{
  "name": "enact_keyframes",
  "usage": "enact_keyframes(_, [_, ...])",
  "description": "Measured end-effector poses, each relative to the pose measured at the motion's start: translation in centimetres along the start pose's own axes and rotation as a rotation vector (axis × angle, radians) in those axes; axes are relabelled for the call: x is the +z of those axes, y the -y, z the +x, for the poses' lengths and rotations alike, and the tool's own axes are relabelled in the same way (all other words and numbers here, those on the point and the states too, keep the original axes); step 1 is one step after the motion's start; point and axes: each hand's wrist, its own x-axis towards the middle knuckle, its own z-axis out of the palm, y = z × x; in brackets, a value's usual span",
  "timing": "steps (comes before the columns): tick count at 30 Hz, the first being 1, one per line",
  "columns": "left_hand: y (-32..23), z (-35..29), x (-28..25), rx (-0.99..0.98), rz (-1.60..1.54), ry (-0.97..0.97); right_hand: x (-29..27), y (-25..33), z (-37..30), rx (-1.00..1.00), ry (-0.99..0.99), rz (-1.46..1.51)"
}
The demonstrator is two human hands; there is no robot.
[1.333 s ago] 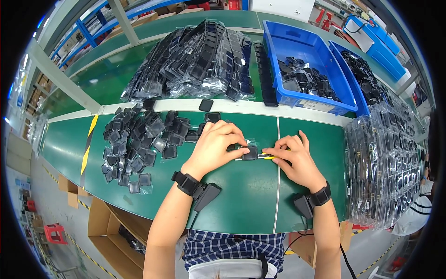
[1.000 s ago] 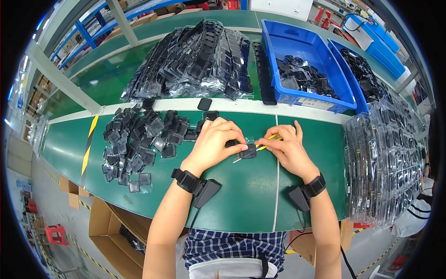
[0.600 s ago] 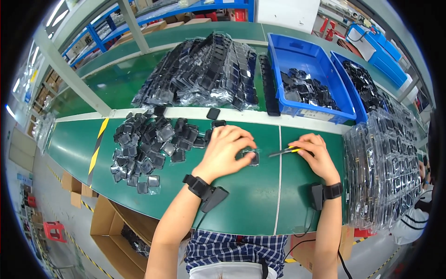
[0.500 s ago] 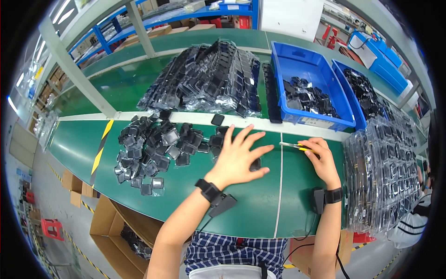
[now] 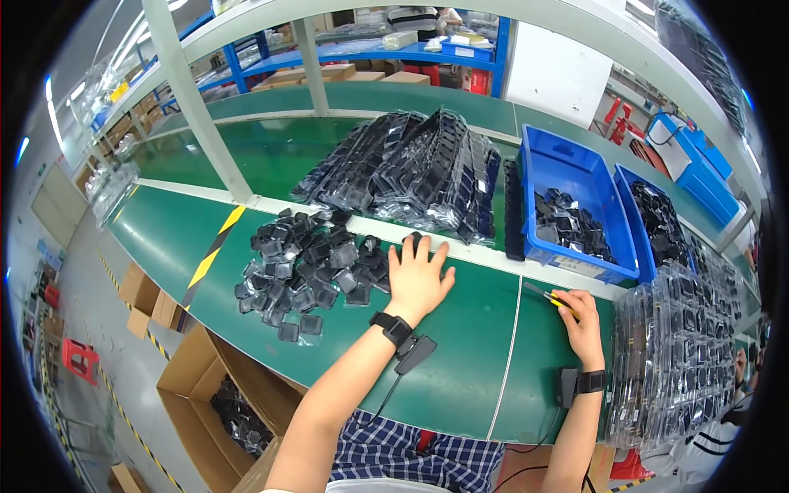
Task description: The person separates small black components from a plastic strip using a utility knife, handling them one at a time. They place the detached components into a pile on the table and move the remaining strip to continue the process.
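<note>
My left hand (image 5: 419, 283) is over the green work surface, palm down with fingers spread, at the right edge of a loose pile of small black square pieces (image 5: 308, 275). Its fingertips reach a black piece close to the white rail; whether they touch it is hard to tell. My right hand (image 5: 582, 320), farther right, is closed around a slim yellow-handled utility knife (image 5: 559, 301). The narrow tip points left, toward the white line on the surface. Some of the pieces in the pile have a shiny clear wrapping.
Beyond the white rail (image 5: 370, 230) lies a heap of black strips in clear plastic (image 5: 411, 168). Two blue bins (image 5: 579, 261) with black pieces stand at the back right. Stacked clear trays (image 5: 670, 361) rise right of my right hand. An open cardboard box (image 5: 185, 378) sits below left.
The view has shifted, so the bench appears lower and farther right. My left hand has moved nearer the pile and rail, its fingers less widely spread. The knife stays in my right hand.
</note>
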Motion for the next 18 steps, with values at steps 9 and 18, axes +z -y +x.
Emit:
enact_keyframes(9, [7.3,-1.2,-2.1,-0.098,0.158,-0.138,0.3,-0.4,-0.3,0.0,0.018,-0.082])
enact_keyframes(18, [4.6,0.6,-4.6,0.088,-0.223,-0.105,0.3,-0.2,-0.3,0.027,-0.044,-0.103])
